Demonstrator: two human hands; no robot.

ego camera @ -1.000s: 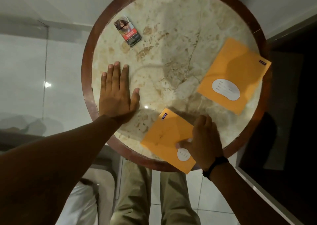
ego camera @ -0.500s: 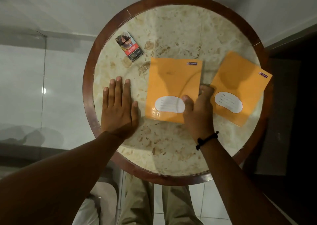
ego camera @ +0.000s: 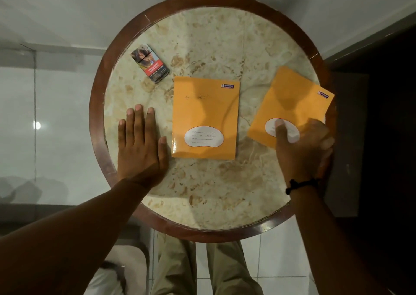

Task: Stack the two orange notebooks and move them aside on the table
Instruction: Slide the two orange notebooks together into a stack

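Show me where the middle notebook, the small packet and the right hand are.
middle notebook [ego camera: 206, 114], head view, bare orange cover
small packet [ego camera: 150, 63], head view, printed top face
right hand [ego camera: 302, 149], head view, back of hand

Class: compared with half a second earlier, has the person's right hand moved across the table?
Yes. The right hand has left the middle notebook and gone right to the notebook by the table's rim, thumb on its label.

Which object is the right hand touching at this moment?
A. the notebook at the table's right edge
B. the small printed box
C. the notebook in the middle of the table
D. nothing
A: the right hand has its thumb pressed on the white label of the right notebook, while the middle notebook lies untouched.
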